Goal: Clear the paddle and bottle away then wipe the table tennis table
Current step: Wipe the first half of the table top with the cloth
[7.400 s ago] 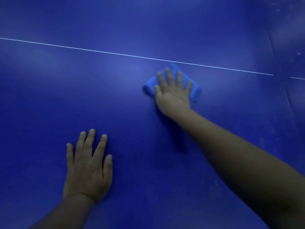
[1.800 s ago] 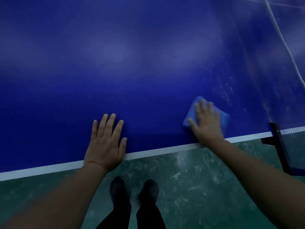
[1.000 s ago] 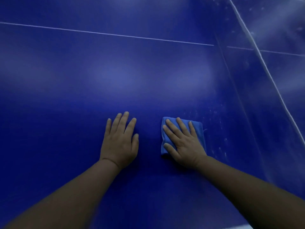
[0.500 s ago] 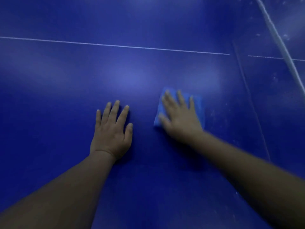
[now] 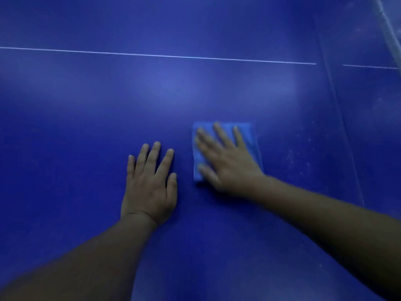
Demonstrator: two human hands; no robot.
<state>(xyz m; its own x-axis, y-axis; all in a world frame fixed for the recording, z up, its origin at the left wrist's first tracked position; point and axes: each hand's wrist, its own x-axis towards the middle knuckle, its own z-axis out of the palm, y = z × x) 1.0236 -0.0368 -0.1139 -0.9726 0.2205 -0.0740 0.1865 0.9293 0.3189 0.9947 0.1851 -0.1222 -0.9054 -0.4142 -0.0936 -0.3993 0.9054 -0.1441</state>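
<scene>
Right hand: fingers flat, pressing cloth for wiping. Left hand: flat on table, bracing, likely.

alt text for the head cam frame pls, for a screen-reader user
The right hand presses flat on a folded light-blue cloth on the dark blue table tennis table. The left hand rests flat beside it; a thin white line crosses farther back.
</scene>
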